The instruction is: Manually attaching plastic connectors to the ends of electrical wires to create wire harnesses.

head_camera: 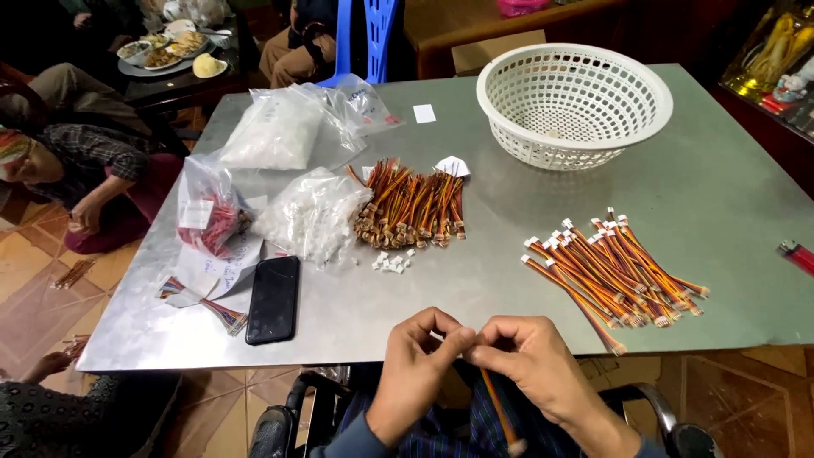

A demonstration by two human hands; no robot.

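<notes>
My left hand (421, 356) and my right hand (530, 356) meet at the near table edge, fingertips pinched together on one end of a short orange-and-black wire cable (498, 409) that hangs down over my lap. A tiny white connector seems pinched between the fingers, but it is mostly hidden. A bundle of the same cables (410, 206) lies in the table's middle, with a few small white connectors (392, 263) loose in front of it. A spread of cables with white ends (612, 270) lies to the right.
A white plastic basket (574, 102) stands at the back. Clear bags of white parts (310, 215) (275, 129), a bag of red parts (209, 216) and a black phone (274, 298) sit left. A red lighter (797, 255) lies far right. People sit on the floor, left.
</notes>
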